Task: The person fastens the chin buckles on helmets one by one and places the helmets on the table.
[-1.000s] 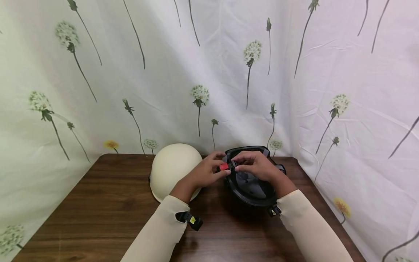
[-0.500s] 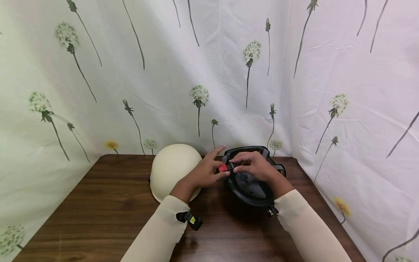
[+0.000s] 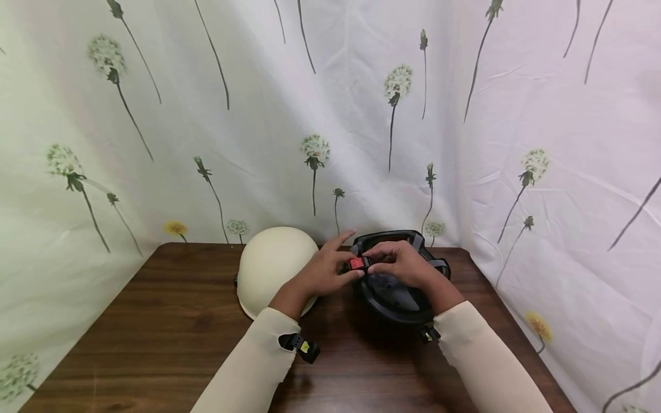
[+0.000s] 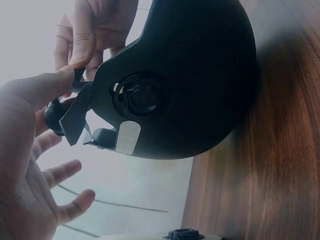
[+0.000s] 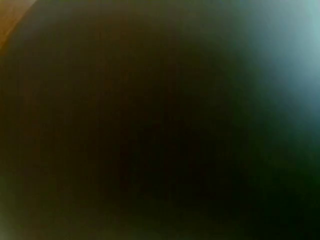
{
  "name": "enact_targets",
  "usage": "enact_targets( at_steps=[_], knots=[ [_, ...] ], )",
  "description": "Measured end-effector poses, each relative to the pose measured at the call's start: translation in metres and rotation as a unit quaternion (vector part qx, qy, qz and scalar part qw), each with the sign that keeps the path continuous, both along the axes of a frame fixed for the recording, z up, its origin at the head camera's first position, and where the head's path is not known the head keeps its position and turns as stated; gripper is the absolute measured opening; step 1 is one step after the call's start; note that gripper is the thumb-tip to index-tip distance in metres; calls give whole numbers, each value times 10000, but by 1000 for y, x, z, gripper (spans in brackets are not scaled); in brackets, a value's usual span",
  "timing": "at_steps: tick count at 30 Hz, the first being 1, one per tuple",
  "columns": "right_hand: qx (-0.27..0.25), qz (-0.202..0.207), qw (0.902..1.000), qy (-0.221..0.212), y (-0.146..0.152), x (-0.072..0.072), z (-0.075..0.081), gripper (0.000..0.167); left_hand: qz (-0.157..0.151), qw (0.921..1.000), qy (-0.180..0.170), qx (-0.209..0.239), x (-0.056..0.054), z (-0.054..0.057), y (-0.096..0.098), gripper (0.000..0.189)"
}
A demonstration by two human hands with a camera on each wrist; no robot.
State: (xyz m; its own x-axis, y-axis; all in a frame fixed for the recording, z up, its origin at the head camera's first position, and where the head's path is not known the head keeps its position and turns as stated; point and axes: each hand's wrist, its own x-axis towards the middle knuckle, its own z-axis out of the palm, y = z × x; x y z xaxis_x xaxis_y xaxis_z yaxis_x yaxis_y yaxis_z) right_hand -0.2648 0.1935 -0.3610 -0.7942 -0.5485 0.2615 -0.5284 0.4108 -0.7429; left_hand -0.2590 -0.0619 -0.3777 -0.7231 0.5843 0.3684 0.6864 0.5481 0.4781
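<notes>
A black helmet lies upturned at the back right of the table, its hollow facing up. Over its left rim, both hands work on a chin-strap buckle with a red middle and black ends. My left hand pinches the red part between thumb and a finger, another finger raised. My right hand pinches the black end from the other side. In the left wrist view, the grey strap hangs beside the helmet's round side knob, and the left hand's other fingers spread out. A dark blur fills the right wrist view.
A cream helmet sits dome up, left of the black one, behind the left forearm. The brown wooden table ends at a white flower-print curtain behind and to the right. Camera straps ring both wrists.
The red buckle part has shifted slightly right, and less black shows between it and my right fingers. A finger of my left hand has lifted away. Both helmets stay in place.
</notes>
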Motion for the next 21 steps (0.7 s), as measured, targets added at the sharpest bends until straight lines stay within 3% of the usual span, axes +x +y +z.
enact_targets(
  at_steps=[7, 13, 21],
  knots=[
    [96, -106, 9997, 197, 6, 1, 1, 30, 60, 9997, -152, 208, 0, 1, 0, 33],
    [-16, -378, 9985, 402, 18, 1, 7, 29, 187, 9994, -157, 250, -2, 1, -1, 49],
    [725, -693, 9942, 386, 44, 2, 2, 47, 290, 9988, -316, 229, 0, -2, -7, 61]
  ],
)
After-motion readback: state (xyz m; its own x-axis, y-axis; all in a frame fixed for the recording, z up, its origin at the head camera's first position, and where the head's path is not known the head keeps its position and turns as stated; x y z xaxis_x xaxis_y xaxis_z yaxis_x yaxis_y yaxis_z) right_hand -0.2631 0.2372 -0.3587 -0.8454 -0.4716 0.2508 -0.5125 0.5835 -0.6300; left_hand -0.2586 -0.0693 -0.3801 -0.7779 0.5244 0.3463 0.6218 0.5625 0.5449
